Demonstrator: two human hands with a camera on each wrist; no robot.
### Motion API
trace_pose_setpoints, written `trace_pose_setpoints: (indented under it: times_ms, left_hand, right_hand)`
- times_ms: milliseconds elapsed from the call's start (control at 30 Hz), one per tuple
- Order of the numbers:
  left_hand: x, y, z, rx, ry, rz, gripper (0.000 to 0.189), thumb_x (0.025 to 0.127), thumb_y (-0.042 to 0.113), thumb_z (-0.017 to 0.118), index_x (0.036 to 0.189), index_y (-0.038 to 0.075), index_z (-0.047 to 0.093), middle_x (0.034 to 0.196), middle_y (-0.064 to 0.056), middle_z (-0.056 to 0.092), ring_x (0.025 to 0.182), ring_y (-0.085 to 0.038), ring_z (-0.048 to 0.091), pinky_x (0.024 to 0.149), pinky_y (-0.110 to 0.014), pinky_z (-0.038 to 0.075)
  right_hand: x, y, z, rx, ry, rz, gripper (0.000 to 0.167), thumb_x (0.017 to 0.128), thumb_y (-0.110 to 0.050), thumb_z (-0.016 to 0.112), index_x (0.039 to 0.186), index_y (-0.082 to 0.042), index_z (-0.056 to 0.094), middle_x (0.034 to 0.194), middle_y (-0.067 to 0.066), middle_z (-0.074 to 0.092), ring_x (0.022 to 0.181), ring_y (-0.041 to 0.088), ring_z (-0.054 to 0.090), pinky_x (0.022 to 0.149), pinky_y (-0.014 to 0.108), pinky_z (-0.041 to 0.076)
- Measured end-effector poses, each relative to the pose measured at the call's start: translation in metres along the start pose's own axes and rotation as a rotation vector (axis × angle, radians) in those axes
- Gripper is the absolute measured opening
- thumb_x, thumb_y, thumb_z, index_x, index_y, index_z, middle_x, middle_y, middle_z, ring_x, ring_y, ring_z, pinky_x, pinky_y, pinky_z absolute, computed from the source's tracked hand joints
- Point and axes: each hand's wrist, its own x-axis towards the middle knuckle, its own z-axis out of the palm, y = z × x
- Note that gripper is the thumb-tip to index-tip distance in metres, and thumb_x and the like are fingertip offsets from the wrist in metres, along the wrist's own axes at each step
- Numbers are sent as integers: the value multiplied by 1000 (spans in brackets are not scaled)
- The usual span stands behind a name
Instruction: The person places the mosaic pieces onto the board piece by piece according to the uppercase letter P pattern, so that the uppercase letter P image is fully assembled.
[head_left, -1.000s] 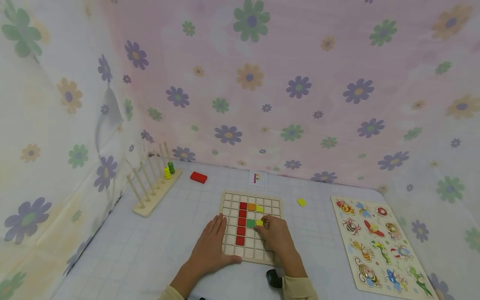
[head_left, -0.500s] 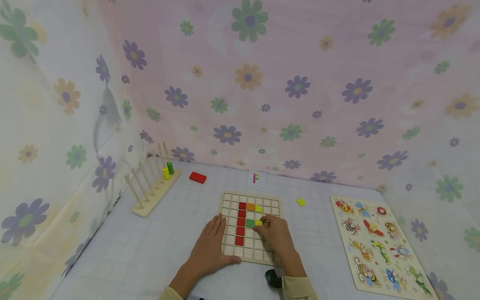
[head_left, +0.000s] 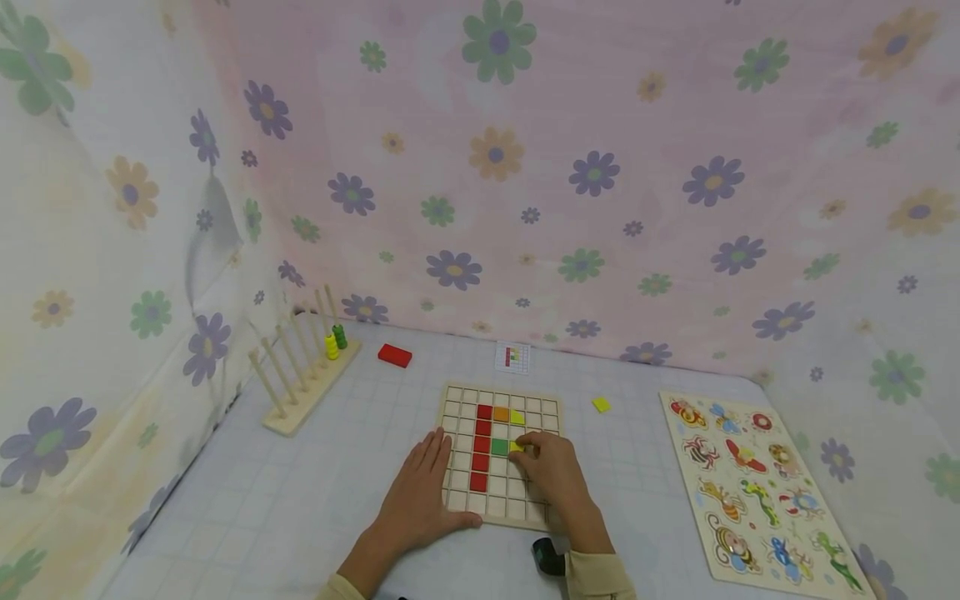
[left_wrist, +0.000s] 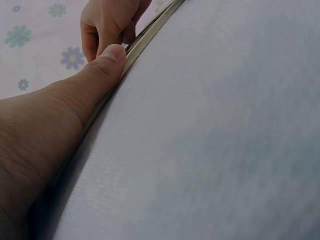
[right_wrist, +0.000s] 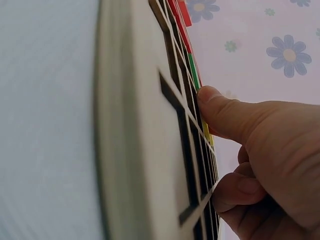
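A wooden grid board [head_left: 476, 502] lies flat on the table. It bears a column of red tiles [head_left: 478, 482], an orange tile [head_left: 501, 414], a yellow-and-white tile [head_left: 517, 417] and a green tile [head_left: 499, 447]. My left hand [head_left: 420, 492] rests with straight fingers along the board's left edge, its thumb at the front edge. With thumb and index finger, my right hand [head_left: 558, 473] pinches a yellow tile [head_left: 514, 446] at the cell right of the green one, partly covering it. In the right wrist view the thumb [right_wrist: 212, 100] touches that row of tiles; the other fingers are curled.
Behind the board lies a pattern card [head_left: 513, 357]. A red block [head_left: 395, 355] and a peg rack [head_left: 315, 387] with yellow and green beads stand left. To the right are a loose yellow tile [head_left: 602, 404] and an insect puzzle board [head_left: 757, 483]. A black object [head_left: 549, 557] sits by the right wrist.
The right fingers have shifted very slightly over the yellow tile, covering a bit more of it. The left hand and the board stay in place.
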Motion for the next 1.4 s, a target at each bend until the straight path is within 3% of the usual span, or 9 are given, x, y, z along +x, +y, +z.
trace_pose_setpoints:
  times_ms: [400, 567, 667, 767, 867, 967, 1400]
  left_hand:
    - [0, -4, 5, -3, 19, 10, 138, 66, 96, 57, 162, 4, 22, 171, -13, 21, 159, -30, 20, 128, -47, 26]
    - [0, -3, 6, -14, 5, 9, 139, 65, 96, 58, 162, 3, 22, 171, -14, 21, 159, -31, 20, 128, -48, 26]
    - [0, -3, 7, -4, -3, 5, 140, 65, 98, 55, 162, 4, 22, 171, -13, 20, 159, -31, 19, 128, -48, 26]
    - [0, -3, 8, 5, -9, 3, 140, 64, 100, 51, 163, 4, 22, 171, -13, 19, 159, -30, 19, 128, -47, 26]
    - [0, -3, 8, 2, -13, 3, 140, 65, 100, 51, 163, 4, 21, 171, -13, 19, 159, -30, 18, 128, -48, 26]
    - [0, -2, 7, 0, -18, 2, 139, 65, 99, 53, 163, 4, 21, 172, -13, 18, 159, -30, 17, 128, -48, 26]
    - [0, -1, 4, -2, -11, -9, 136, 67, 94, 59, 163, 4, 22, 172, -13, 17, 159, -30, 17, 128, -48, 25]
  right_hand:
    - [2, 0, 0, 3, -13, -14, 24, 85, -28, 83, 104, -13, 81, 103, 2, 77, 93, 16, 67, 82, 40, 59]
    - [-1, 0, 0, 20, -22, 20, 25, 85, -29, 83, 105, -13, 81, 105, 3, 77, 97, 19, 67, 86, 43, 59]
    - [-2, 1, 0, 27, -21, 29, 29, 85, -30, 84, 108, -14, 80, 102, 0, 77, 93, 16, 65, 81, 39, 59]
    - [-2, 5, 0, 70, -18, 53, 35, 85, -33, 83, 115, -16, 79, 86, -4, 71, 78, 12, 57, 65, 28, 51]
    - [-1, 11, -5, 123, 3, 59, 40, 86, -33, 82, 122, -16, 76, 70, -3, 55, 65, 12, 44, 53, 23, 36]
    - [2, 19, -12, 132, 39, 39, 42, 88, -31, 80, 127, -14, 74, 67, -2, 46, 59, 11, 36, 49, 22, 30]
    - [13, 55, -39, 108, 178, 94, 48, 91, -32, 78, 132, -10, 70, 73, 1, 40, 64, 14, 30, 55, 25, 27]
